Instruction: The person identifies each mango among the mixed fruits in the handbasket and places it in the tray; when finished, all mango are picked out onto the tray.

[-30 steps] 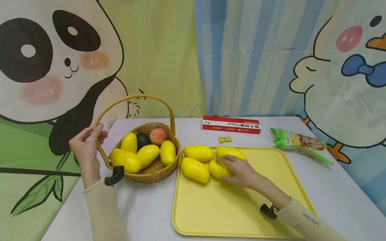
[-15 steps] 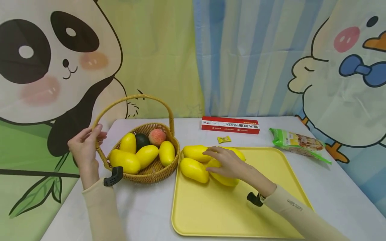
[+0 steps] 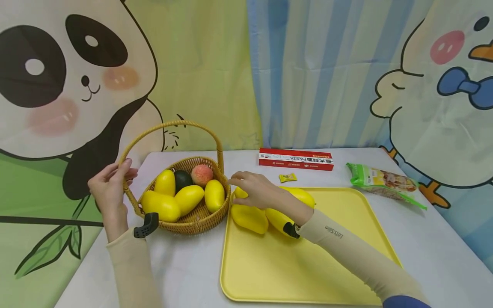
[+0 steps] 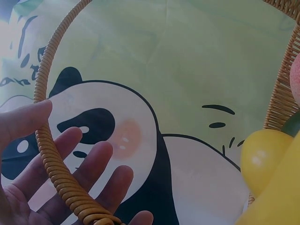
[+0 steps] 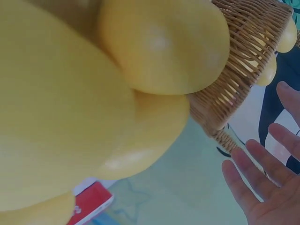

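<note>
My left hand point(image 3: 109, 184) holds the arched handle point(image 3: 173, 123) of a wicker basket point(image 3: 192, 227), thumb on one side and fingers behind it. The basket carries several yellow mangoes point(image 3: 189, 199), a peach point(image 3: 202, 175) and a dark green round fruit point(image 3: 182, 180). My right hand point(image 3: 256, 189) hovers with fingers spread over the tray's back left corner, partly hiding a mango point(image 3: 240, 193). Other mangoes lie by it, one at the front left point(image 3: 249, 219) and one under my wrist point(image 3: 278, 218). In the right wrist view my right palm point(image 5: 272, 187) is bare, apart from the nearby mangoes point(image 5: 164, 44).
The yellow tray point(image 3: 308, 273) lies on a white-covered table point(image 3: 185, 269), right of the basket. Behind it are a small yellow wrapped packet point(image 3: 288, 177) and a red pasta box point(image 3: 295, 159). A green-ended food bag point(image 3: 387, 184) lies at the right. A cartoon curtain point(image 3: 208, 77) hangs behind.
My right hand has let go of the front-right mango and moved left over the others toward the basket. That mango now lies slightly nearer the tray's front. My left hand stays on the handle.
</note>
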A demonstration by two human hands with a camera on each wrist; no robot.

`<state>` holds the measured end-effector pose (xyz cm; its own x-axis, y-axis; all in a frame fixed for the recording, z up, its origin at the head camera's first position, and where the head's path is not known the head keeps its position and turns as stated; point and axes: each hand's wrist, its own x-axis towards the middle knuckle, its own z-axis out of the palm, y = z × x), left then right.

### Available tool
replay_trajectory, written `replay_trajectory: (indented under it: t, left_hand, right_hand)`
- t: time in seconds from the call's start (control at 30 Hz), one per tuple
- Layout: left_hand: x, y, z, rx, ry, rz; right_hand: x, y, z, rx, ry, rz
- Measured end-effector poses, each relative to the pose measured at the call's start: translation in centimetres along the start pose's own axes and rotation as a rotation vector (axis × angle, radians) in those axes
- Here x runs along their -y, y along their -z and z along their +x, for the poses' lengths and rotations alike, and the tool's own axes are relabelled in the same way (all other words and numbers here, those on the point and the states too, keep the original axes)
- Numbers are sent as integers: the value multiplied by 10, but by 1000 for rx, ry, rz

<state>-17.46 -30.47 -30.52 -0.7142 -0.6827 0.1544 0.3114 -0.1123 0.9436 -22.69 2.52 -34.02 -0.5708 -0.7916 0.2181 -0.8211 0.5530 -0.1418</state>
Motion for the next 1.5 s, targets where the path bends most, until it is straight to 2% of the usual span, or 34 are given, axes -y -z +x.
replay_trajectory:
  t: [0.4, 0.73, 1.5]
  left_hand:
    - [-1, 0, 0, -1, 5, 2]
    - [-2, 0, -1, -5, -2, 6]
    - [-2, -1, -2, -6, 18, 11]
  right_hand:
    - [24, -6, 53, 104, 21, 25]
    - [40, -18, 86, 157, 60, 11]
    - [46, -55, 123, 237, 36, -31]
